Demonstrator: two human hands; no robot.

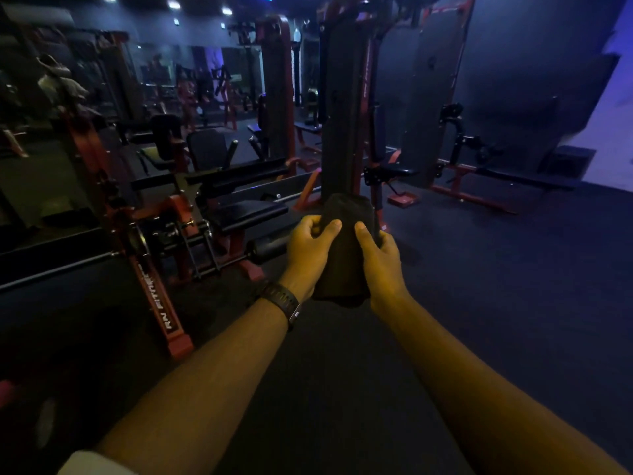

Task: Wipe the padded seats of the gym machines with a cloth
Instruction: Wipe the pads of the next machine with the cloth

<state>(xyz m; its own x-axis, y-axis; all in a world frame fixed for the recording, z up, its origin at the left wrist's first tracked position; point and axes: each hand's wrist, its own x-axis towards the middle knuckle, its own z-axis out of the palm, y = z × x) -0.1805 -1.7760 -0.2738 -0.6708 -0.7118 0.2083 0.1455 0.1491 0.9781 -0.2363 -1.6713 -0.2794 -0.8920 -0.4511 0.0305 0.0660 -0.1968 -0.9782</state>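
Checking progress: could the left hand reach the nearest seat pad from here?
Probably yes: the left hand holds the cloth beside the seat pad, nothing visible between them, though depth is unclear.

The one camera rides on my head and faces forward and down along my own forearms. My left hand (310,248) and right hand (380,258) sit close, just below the middle of the picture, with the cloth (346,241) gripped between them, and both arms run out past the bottom edge. The wide lens takes in much of the room: the floor (513,303) fills the lower half, the red-framed machine (150,234) and its padded seat (250,210) stand near on my left, the tall weight column (342,114) rises straight ahead beyond my hands, and the ceiling lights (174,4) just reach the top edge.
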